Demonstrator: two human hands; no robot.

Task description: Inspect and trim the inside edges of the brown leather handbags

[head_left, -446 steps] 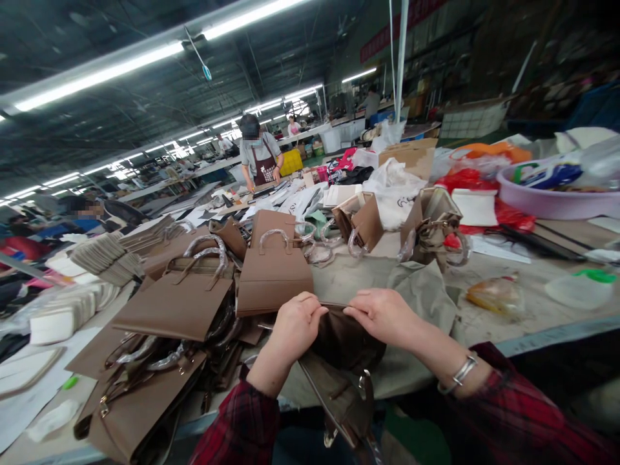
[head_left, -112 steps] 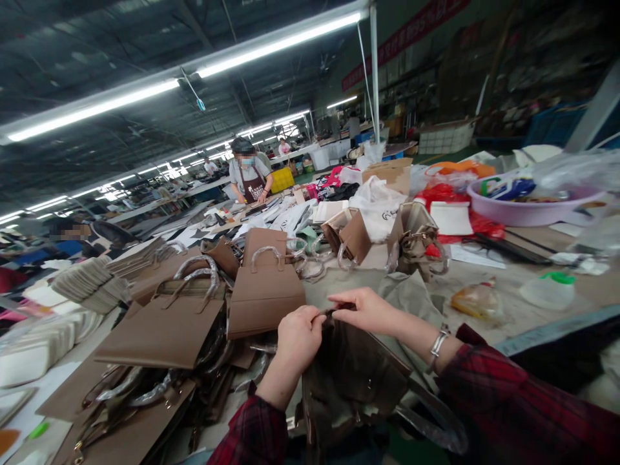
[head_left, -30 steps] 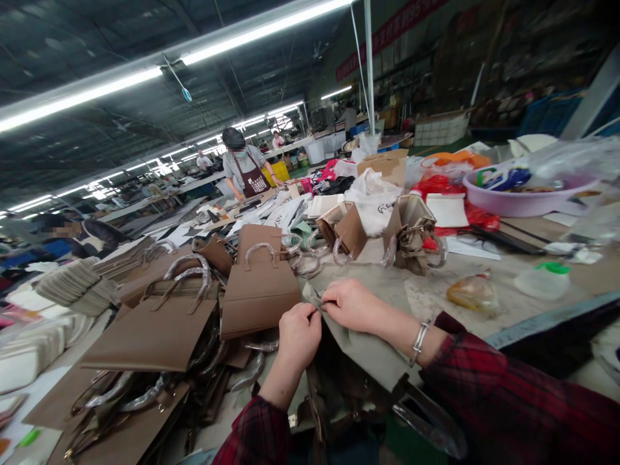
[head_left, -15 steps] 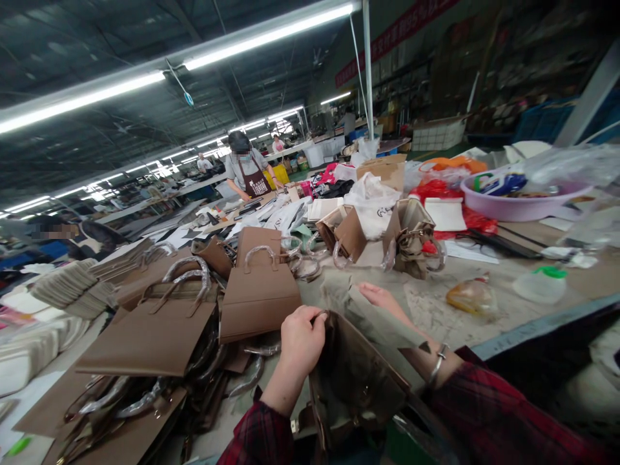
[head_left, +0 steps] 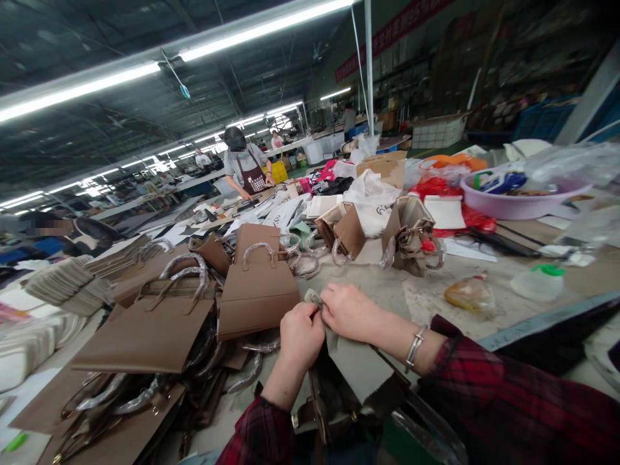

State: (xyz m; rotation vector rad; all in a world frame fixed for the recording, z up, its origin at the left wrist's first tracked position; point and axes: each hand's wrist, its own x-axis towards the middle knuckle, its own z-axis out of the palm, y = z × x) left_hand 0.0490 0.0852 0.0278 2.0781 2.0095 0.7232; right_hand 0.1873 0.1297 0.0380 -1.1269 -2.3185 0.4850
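Note:
My left hand (head_left: 301, 336) is closed in a pinch at the upper edge of a dark brown handbag (head_left: 317, 403), which stands open below my hands at the table's front. Right beside it, my right hand (head_left: 349, 314) is closed on a thin grey-green cloth (head_left: 361, 373). That cloth drapes down from the fingers over the bag's opening, hiding much of the inside. A bit of it sticks up between the two hands. Fingertips of both hands nearly touch, and what lies exactly between them is hidden. A plastic-wrapped handle (head_left: 431, 423) hangs at the bag's right side.
Brown handbags (head_left: 145, 329) with wrapped handles lie piled on the left, near stacked white pads (head_left: 53, 342). Two smaller bags (head_left: 409, 236) stand ahead. To the right are a purple basin (head_left: 513, 200) and a green-capped bottle (head_left: 537, 284). A co-worker (head_left: 245, 165) stands across the table.
My right hand, earlier extended with the cloth lying along its forearm, has moved left beside my left hand and closed on the cloth. The left hand keeps its pinch nearly in place.

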